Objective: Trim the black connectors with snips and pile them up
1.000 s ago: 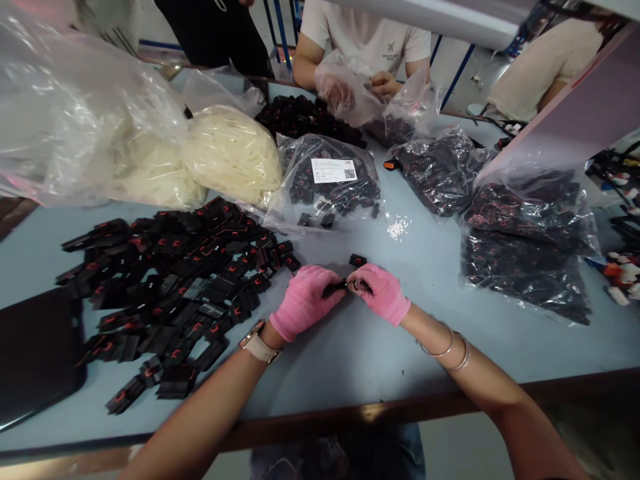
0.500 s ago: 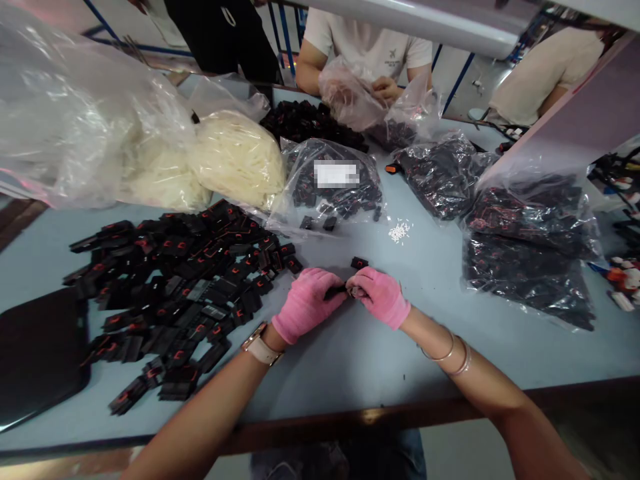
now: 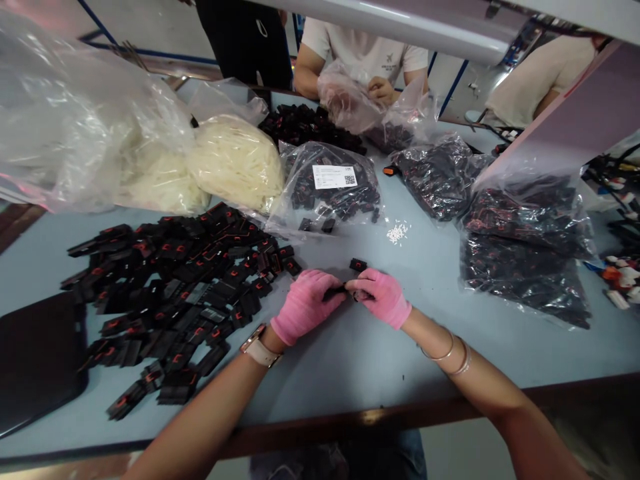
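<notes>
Working over pale blue table (image 3: pixel 360 360), lit bkgd beyond. Grips small dark part (image 3: pixel 335 291) in pink-gloved L hand (image 3: pixel 309 305), fingers closed round it & covering most of it; can't tell its full shape. Pinches at its R end w/ R hand (image 3: pixel 383 298), also gloved, thumb & fingertips drawn tog.; can't tell if holding smth tiny btwn tips too. Has lone black connector (image 3: pixel 358 265) on table just beyond R hand, then scatter of white bits (image 3: pixel 399 233) farther up. Has big loose heap of red-marked connectors (image 3: pixel 175 287) to left, w/ black tray (image 3: pixel 43 360) near it. Shows farther out: labelled clear bag (image 3: pixel 350 200) of dark parts, bag of pale yellow pcs (image 3: pixel 237 163) left of it, stacked dark bags (image 3: pixel 525 273) to right. Faces co-worker (image 3: pixel 360 47) in white tee across table, w/ hands at clear plastic (image 3: pixel 345 103) by another dark heap (image 3: pixel 305 123).
</notes>
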A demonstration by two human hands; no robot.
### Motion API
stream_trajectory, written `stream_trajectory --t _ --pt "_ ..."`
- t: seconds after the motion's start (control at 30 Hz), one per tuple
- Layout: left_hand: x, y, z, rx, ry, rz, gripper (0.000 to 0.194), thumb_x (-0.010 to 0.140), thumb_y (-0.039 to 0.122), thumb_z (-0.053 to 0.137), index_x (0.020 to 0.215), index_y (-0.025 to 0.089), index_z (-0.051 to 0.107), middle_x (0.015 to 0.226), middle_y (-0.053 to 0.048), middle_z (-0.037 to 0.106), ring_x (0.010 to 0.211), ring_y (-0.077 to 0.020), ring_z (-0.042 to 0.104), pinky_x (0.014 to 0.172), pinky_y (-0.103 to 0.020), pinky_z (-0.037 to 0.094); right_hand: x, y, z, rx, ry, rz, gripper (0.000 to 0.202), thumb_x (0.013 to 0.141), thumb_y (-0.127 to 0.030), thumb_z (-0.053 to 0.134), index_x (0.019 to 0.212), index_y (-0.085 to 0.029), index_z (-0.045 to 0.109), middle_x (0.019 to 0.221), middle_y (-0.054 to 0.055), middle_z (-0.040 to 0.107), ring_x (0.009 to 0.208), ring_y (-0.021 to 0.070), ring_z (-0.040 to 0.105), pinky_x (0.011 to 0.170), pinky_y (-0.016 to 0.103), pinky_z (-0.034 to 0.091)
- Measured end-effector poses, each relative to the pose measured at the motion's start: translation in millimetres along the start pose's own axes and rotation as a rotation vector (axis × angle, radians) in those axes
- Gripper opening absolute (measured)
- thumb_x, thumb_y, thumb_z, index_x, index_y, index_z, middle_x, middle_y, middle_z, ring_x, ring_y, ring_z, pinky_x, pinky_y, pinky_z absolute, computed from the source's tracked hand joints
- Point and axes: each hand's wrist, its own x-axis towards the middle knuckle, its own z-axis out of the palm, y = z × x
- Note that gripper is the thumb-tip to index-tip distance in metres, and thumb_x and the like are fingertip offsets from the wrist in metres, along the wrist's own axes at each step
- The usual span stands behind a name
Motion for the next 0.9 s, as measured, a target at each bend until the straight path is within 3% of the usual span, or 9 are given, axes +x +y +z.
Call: stream_trajectory --t 0.17,0.4,0.57,0.7,0.8,0.9 --pt "-0.3 0.1 -0.5 0.014 0.009 0.006 0.010 0.080 0.029 0.064 0.077 0.019 0.062 0.070 -0.001 0.065 0.068 -0.0169 0.060 0.068 -0.031 0.045 -0.6 1.3 -0.3 0.034 0.047 0.054 0.024 0.082 -0.019 0.056 0.100 -0.024 0.070 0.089 0.002 0.065 0.071 0.0108 0.058 0.066 0.022 0.046" --pt "-0.4 -0.2 -0.3 0.018 0.034 0.027 0.016 0.082 0.033 0.060 0.075 0.019 0.061 0.068 -0.001 0.064 0.067 -0.0161 0.059 0.066 -0.029 0.045 -1.8 3.8 2.6 -0.140 0.005 -0.124 0.023 0.083 -0.020 0.054 0.098 -0.026 0.070 0.083 0.001 0.065 0.065 0.0102 0.055 0.057 0.022 0.037" --pt "-1.1 -0.9 0.3 0.015 0.034 0.034 0.015 0.082 0.032 0.061 0.075 0.019 0.061 0.068 -0.001 0.064 0.066 -0.0166 0.059 0.066 -0.030 0.045 -0.8 2.4 1.4 -0.214 -0.007 -0.141 0.020 0.085 -0.024 0.052 0.095 -0.025 0.069 0.079 0.000 0.064 0.061 0.0103 0.052 0.053 0.024 0.034" --pt "-2.4 -2.2 1.4 0.005 0.032 0.031 0.011 0.081 0.030 0.063 0.080 0.019 0.062 0.072 -0.001 0.066 0.070 -0.0174 0.061 0.068 -0.030 0.047 -2.2 -3.8 -3.5 0.086 0.204 -0.105 0.023 0.088 -0.028 0.046 0.096 -0.023 0.067 0.085 0.003 0.064 0.064 0.0111 0.055 0.059 0.024 0.043" --pt "-2.6 -2.8 1.8 0.012 0.035 0.024 0.011 0.079 0.030 0.065 0.079 0.019 0.062 0.073 -0.001 0.067 0.071 -0.0182 0.061 0.067 -0.031 0.047 -1.4 -11.6 -7.1 0.467 0.453 0.053 0.034 0.092 -0.039 0.037 0.090 -0.020 0.065 0.090 0.007 0.063 0.070 0.0127 0.058 0.065 0.027 0.049" --pt "-2.2 -2.4 1.0 0.012 0.031 0.015 0.010 0.078 0.029 0.065 0.078 0.019 0.062 0.073 -0.001 0.067 0.070 -0.0184 0.061 0.067 -0.031 0.048 2.0 -16.4 -8.7 0.765 0.441 0.329 0.049 0.090 -0.053 0.031 0.076 -0.018 0.062 0.071 0.004 0.058 0.060 0.0130 0.057 0.054 0.026 0.048"
